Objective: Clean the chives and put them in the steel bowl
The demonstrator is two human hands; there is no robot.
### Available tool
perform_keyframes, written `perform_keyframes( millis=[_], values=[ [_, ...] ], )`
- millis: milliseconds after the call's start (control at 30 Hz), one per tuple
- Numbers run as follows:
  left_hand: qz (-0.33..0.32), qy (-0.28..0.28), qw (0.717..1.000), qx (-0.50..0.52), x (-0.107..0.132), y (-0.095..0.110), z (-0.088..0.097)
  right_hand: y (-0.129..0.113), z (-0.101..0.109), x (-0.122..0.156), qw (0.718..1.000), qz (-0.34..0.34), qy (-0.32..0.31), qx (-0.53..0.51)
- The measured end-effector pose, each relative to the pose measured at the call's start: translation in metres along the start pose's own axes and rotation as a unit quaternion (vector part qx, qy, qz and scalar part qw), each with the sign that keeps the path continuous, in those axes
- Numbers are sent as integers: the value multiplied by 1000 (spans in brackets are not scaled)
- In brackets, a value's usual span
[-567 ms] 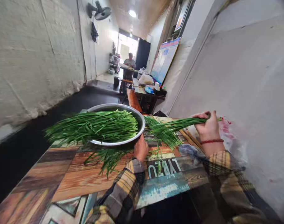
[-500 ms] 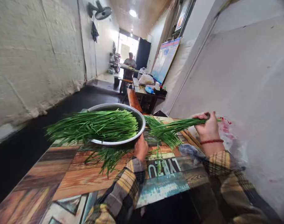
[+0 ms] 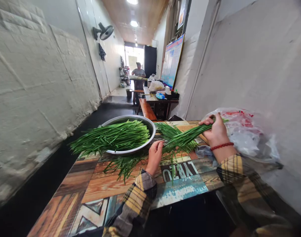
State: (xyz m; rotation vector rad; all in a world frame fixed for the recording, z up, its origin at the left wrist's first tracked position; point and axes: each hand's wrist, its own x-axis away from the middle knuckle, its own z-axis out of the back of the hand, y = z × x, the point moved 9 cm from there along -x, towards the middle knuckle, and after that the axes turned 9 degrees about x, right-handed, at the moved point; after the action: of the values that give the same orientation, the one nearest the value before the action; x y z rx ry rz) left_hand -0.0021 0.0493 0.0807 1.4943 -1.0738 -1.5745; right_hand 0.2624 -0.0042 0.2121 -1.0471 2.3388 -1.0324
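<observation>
My right hand is closed round the stem ends of a bunch of garlic chives, whose leaves slope down to the left. My left hand is just right of the bowl rim, fingers curled together beside the bunch's leaf tips; whether they pinch a leaf is hidden. A big metal bowl carries a thick heap of chives, the leaves hanging over its left side. Under the held bunch lies a loose pile of chives on the table.
Loose chive scraps lie on the wood-patterned table in front of the bowl. Clear plastic bags sit by the right wall. Farther off are a bench, a second table with bags and a person behind another table.
My left hand has come off the bowl rim and moved right, towards the held bunch. The right hand keeps its bunch, now lower and tilted more. The whole view has shifted slightly.
</observation>
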Motion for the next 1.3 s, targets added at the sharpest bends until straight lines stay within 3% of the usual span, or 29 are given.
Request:
perform_keyframes(
  millis=[167,300,500,633,700,833,1133,1300],
  values=[
    [-127,-69,986,-88,-3,64,-24,3,-4,6,999,-14,-29,4],
    [-170,-101,966,-167,-7,81,-45,7,-3,7,999,-25,-29,6],
    [-166,-66,967,-184,-11,80,-53,8,1,6,999,-19,-24,14],
    [-73,30,982,-174,-18,47,-25,-4,8,3,1000,24,4,2],
    [-50,51,982,-173,-16,32,-13,-12,13,2,999,42,14,-8],
    [-39,32,988,-146,-7,24,-8,-13,20,1,999,35,16,-9],
    [-79,-97,987,-98,-4,65,-51,4,14,10,1000,-1,0,20],
    [-135,-107,974,-150,4,77,-52,11,10,12,1000,-6,-3,21]
  ],
)
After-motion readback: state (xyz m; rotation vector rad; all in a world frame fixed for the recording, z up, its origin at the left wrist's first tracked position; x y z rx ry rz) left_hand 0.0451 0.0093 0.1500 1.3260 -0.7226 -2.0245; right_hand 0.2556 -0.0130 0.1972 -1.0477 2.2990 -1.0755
